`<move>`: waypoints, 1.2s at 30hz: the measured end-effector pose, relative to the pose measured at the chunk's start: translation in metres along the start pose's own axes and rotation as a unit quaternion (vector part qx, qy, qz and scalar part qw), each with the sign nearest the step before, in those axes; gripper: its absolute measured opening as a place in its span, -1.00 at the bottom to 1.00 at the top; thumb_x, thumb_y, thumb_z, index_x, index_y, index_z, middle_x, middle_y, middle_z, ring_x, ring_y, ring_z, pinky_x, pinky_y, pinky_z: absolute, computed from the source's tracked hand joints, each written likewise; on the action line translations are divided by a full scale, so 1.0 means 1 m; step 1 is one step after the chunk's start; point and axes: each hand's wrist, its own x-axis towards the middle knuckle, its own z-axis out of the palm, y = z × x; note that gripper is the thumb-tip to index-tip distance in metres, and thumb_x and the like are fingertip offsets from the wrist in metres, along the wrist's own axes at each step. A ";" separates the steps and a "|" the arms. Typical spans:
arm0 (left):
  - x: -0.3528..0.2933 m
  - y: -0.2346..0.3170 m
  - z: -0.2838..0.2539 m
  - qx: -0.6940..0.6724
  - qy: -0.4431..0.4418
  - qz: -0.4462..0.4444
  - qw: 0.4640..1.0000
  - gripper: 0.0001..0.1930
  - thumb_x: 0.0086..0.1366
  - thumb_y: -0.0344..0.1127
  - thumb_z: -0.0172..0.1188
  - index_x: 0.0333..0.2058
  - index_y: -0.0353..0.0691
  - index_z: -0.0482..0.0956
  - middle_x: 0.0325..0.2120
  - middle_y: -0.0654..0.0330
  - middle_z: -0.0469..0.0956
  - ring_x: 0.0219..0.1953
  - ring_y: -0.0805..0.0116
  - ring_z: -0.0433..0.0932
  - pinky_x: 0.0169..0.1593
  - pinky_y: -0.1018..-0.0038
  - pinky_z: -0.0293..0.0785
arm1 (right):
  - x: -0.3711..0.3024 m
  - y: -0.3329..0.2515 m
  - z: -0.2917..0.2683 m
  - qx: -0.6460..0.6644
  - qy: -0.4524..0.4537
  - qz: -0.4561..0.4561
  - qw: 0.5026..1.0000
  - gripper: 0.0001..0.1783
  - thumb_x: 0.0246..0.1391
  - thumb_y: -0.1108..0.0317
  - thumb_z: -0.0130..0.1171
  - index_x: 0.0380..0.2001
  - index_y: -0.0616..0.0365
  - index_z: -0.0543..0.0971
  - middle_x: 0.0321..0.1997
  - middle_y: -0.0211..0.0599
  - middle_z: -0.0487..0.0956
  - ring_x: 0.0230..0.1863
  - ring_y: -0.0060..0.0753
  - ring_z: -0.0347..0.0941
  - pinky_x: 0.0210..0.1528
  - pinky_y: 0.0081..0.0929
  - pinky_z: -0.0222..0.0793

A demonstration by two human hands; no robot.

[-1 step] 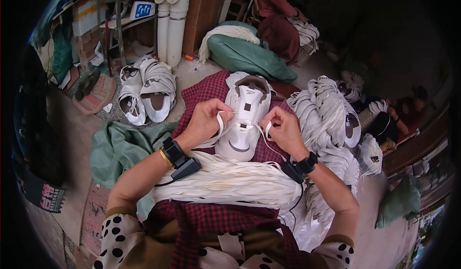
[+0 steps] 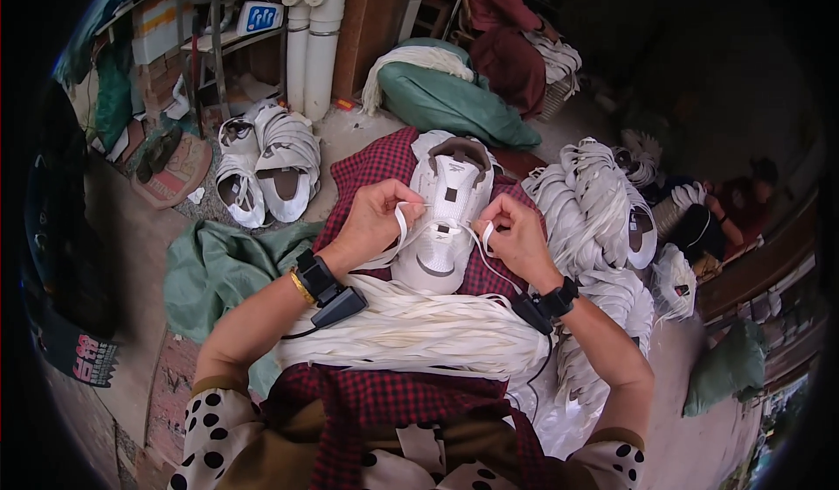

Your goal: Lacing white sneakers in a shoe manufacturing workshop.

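Note:
A white shoe upper (image 2: 441,219) lies toe toward me on a red checked cloth (image 2: 367,166) over my lap. My left hand (image 2: 371,219) pinches a flat white lace (image 2: 400,228) at the shoe's left side. At the right side, my right hand (image 2: 516,236) pinches the other lace end (image 2: 483,238). A thick bundle of white laces (image 2: 419,333) lies across my lap below the shoe. Both wrists carry black strapped devices.
A heap of white uppers (image 2: 594,201) sits at my right, and more uppers (image 2: 271,166) lie on the floor at left. A green sack (image 2: 454,101), a green cloth (image 2: 218,267) and white pipes (image 2: 310,35) surround me. Another person (image 2: 507,27) sits behind; a second person (image 2: 743,210) is at right.

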 end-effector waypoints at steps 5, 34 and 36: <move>-0.003 0.003 0.000 0.003 0.000 0.000 1.000 -0.93 0.34 -0.44 0.22 -0.29 -0.31 0.56 -0.42 0.32 0.58 -0.40 0.64 0.45 -0.27 0.64 0.42 | 0.007 -0.018 -0.006 0.070 -0.057 0.146 0.985 -0.86 0.02 0.53 0.27 -0.42 0.27 0.48 -0.50 -0.44 0.54 -0.51 -0.69 0.43 -0.48 -0.63 0.34; 0.019 0.052 0.007 0.303 -0.084 0.063 0.947 -0.77 0.14 -0.64 0.20 -0.20 -0.31 0.56 -0.50 0.23 0.55 -0.46 0.56 0.49 -0.35 0.60 0.44 | 0.053 -0.050 -0.016 -0.362 -0.207 -0.228 0.880 -0.79 -0.31 0.58 0.32 -0.46 0.22 0.63 -0.42 -0.24 0.58 -0.26 -0.15 0.49 -0.24 -0.30 0.45; 0.032 0.065 -0.006 0.383 -0.199 0.040 0.901 -0.70 0.09 -0.64 0.20 -0.15 -0.29 0.55 -0.43 0.10 0.52 -0.37 0.27 0.56 -0.28 0.40 0.49 | 0.059 -0.064 -0.014 -0.440 -0.244 -0.274 0.819 -0.79 -0.30 0.55 0.33 -0.46 0.18 0.60 -0.30 -0.29 0.50 -0.06 -0.15 0.38 -0.16 -0.24 0.42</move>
